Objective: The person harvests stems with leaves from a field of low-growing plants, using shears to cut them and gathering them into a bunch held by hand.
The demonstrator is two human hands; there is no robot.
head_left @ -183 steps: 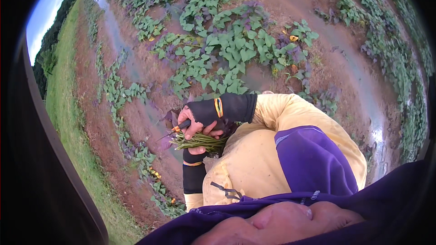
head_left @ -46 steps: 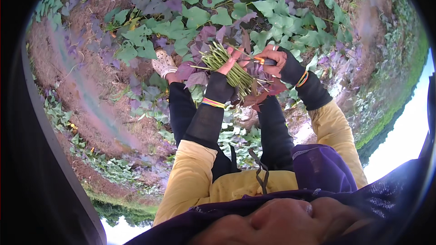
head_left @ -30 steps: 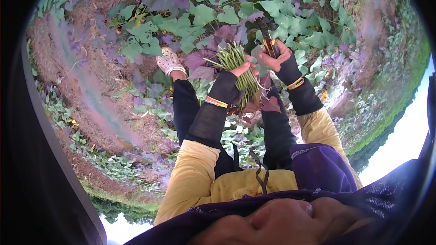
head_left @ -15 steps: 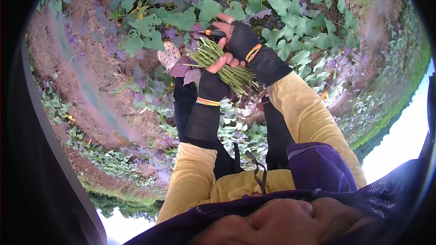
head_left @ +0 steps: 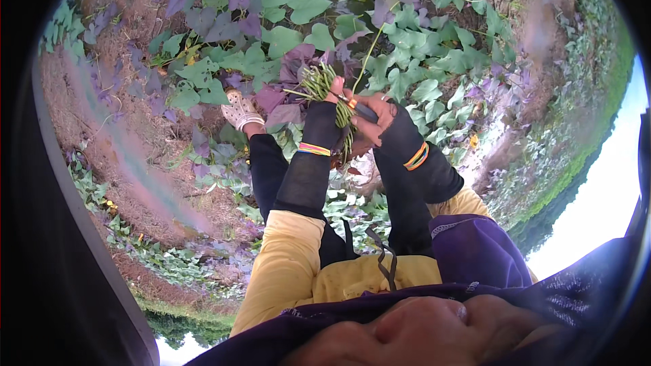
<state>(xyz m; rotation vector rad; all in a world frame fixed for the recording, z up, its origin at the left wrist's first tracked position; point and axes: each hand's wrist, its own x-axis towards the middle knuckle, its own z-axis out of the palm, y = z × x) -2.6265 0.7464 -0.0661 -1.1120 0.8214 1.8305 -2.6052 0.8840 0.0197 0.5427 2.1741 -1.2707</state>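
Note:
My left hand is closed around a bundle of cut green vine stems, their ends pointing up and left. Purple leaves show just left of the bundle. Close against its right side, my right hand has its fingers curled round a small black-and-orange hand tool; its blade cannot be made out. A single long stem rises from between the hands toward the foliage. Both hands wear black sleeves with coloured rubber bands at the wrists.
Green heart-shaped leaves and purple leaves spread over the ground ahead. Bare brown soil lies to the left. My foot in a light perforated clog stands among the vines, left of the bundle.
My right hand has come down and toward me from above the bundle to its right side, bringing the tool. The bundle now points more upright, and a long stem shows between the hands.

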